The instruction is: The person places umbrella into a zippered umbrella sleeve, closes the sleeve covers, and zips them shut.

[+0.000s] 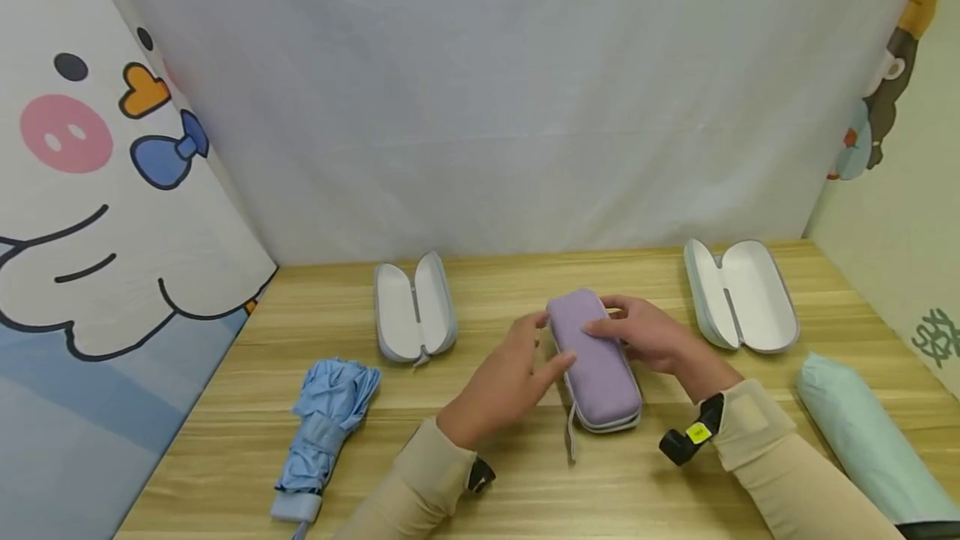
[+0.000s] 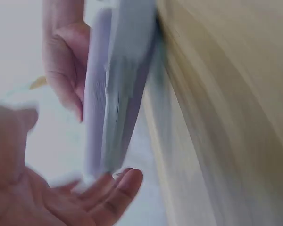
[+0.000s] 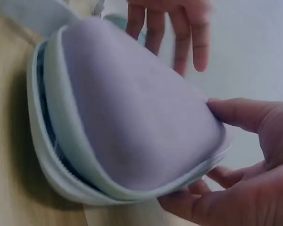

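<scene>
A purple zip-up glasses case [image 1: 600,382] with a pale zip band and a dangling pull strap lies between my hands, close over the table. My right hand [image 1: 651,336] grips its right side, thumb on the top face and fingers tucked under the edge. In the right wrist view a dark slit runs along the zip [image 3: 61,146], so the zip is parted there. My left hand [image 1: 504,380] is at the case's left side, fingers spread and loosely bent, thumb over the near part of the lid. The left wrist view has those fingers [image 2: 113,202] beside the far end.
Two glasses cases with white insides stand opened at the back, one on the left [image 1: 416,311] and one on the right [image 1: 742,294]. A folded blue umbrella [image 1: 322,432] lies at the left, a mint green umbrella [image 1: 870,432] at the right. Fabric walls [image 1: 487,107] surround the wooden table [image 1: 525,490].
</scene>
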`<state>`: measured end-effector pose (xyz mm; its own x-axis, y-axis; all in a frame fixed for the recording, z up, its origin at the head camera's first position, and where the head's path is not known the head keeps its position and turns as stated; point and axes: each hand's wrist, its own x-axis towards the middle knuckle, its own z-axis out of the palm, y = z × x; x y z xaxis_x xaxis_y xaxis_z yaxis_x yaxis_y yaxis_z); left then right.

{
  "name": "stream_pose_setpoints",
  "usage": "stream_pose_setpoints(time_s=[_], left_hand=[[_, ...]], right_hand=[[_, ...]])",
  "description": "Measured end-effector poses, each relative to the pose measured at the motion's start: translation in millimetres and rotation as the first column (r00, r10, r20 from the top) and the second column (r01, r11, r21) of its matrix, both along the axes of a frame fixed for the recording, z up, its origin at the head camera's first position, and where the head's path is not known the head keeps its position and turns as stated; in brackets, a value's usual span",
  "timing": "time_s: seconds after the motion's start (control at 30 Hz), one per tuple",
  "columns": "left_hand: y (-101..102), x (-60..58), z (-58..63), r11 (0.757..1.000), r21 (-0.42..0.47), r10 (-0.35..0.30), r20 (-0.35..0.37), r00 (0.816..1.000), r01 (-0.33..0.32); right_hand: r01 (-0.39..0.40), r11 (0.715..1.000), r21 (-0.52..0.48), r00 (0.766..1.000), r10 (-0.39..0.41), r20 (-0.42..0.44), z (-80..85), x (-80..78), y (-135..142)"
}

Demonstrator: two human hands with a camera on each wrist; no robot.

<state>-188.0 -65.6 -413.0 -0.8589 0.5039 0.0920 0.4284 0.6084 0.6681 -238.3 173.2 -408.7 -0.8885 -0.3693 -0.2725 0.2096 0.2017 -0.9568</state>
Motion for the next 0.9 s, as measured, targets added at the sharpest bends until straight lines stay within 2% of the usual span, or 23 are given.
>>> stream_pose_setpoints(time_s=[0.07,0.13,0.2,0.3,0.43,0.57,0.7,0.8,0.9], left_hand=[[0.5,-0.3,0.1,0.987,0.122,0.092,0.135,0.987,-0.109],[0.5,-1.3,-0.9,0.963,0.210,0.112,0.249,0.962,-0.166],[0.7,-2.7,-2.4,0.951,0.261,0.075,0.323,0.944,-0.164],[0.9,-4.7,-4.7,0.925,0.344,0.014,0.390,0.921,-0.159],[0.5,-6.6,-3.9,0.902,0.398,-0.023,0.428,0.903,-0.166],[-2.1,-7.3,0.5,0.911,0.368,0.015,0.424,0.906,-0.187],[-5.2,-5.7,7.9,0.931,0.294,0.097,0.368,0.925,-0.215],[-6.6,-2.6,14.3,0.955,0.202,0.165,0.249,0.954,-0.218],[-6.2,0.8,19.0,0.971,0.101,0.210,0.068,0.975,-0.216]], right_hand=[[-0.017,0.998,-0.059,1.000,0.017,-0.012,2.8,3.1,-5.0],[-0.032,0.992,-0.120,0.999,0.030,-0.023,4.6,6.6,-10.8],[-0.045,0.984,-0.171,0.999,0.040,-0.033,5.8,10.3,-16.3],[-0.046,0.977,-0.207,0.998,0.037,-0.050,7.2,13.8,-22.3],[-0.022,0.988,-0.155,0.995,0.007,-0.100,12.7,15.7,-24.7],[0.012,0.999,-0.052,0.976,-0.023,-0.218,26.8,16.6,-22.0],[0.041,0.999,0.029,0.931,-0.027,-0.363,44.7,17.3,-19.8],[0.067,0.990,0.121,0.883,-0.003,-0.470,54.6,17.1,-21.0],[0.099,0.970,0.221,0.823,0.045,-0.566,60.7,17.8,-25.0]])
